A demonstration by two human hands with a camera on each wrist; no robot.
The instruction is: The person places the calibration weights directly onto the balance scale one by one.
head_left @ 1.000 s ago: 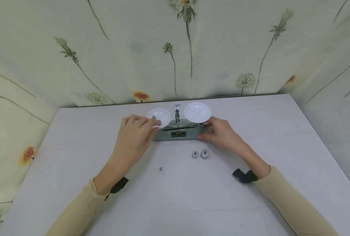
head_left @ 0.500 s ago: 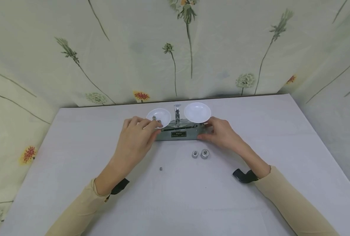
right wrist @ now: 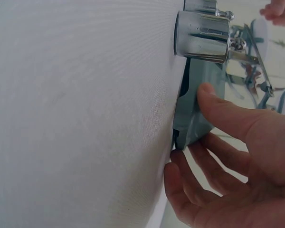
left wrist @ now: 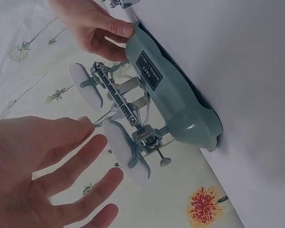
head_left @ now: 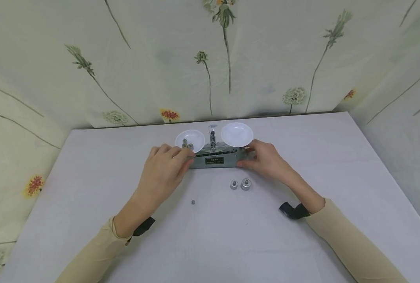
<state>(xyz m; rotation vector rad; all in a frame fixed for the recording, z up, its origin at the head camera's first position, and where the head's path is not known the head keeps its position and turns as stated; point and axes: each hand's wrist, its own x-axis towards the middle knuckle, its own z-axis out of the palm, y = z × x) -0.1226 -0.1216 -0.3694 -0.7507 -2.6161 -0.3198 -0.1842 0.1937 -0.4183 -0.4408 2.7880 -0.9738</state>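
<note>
A grey-green balance scale with two white pans stands near the back of the table. My right hand grips the right end of its base, thumb on the front face and fingers round behind. Small metal weights sit in the left pan; the right pan holds nothing. My left hand is at the near edge of the left pan. In the left wrist view its fingers are loosely bent and apart, with nothing between them. The fingertips overlap the pan's front edge in the head view.
Two larger metal weights stand on the white tabletop in front of the scale's right half. One tiny weight lies nearer the front. A flower-printed cloth hangs behind the table.
My left hand has drawn back slightly to the right and down from the left pan, leaving the weights there in clearer view. The right hand has kept its hold on the base.
</note>
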